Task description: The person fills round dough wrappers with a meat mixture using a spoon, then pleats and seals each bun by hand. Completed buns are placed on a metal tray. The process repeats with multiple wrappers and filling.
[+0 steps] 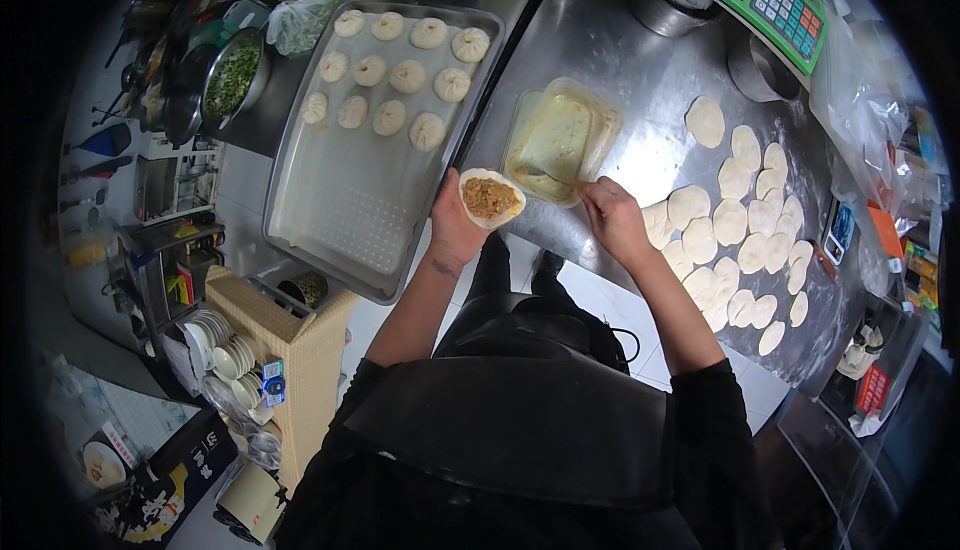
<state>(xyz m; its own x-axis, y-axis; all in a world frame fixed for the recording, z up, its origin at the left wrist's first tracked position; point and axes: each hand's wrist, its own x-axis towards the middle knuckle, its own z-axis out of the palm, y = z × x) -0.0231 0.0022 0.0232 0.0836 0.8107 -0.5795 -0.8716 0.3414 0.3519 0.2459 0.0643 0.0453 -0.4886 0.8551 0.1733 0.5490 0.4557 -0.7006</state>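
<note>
On the palm of my left hand (452,221) lies a round dough wrapper with brown minced filling (490,198) heaped in its middle. My right hand (613,216) grips the handle end of a spoon (546,175), whose bowl rests inside a plastic container (551,137). Only a thin smear of yellowish residue coats that container. To the left, a perforated metal tray (330,205) carries rows of pleated buns (407,76) in its far half. Flat dough wrappers (730,221), some overlapping, lie on the steel table to the right of my right hand.
A green digital scale (780,10) stands at the far right of the steel table (645,70), near a metal cup (761,70). Beyond the tray's left side are a bowl of chopped greens (234,77) and a plastic bag (300,23). Stacked dishes (232,359) sit lower left.
</note>
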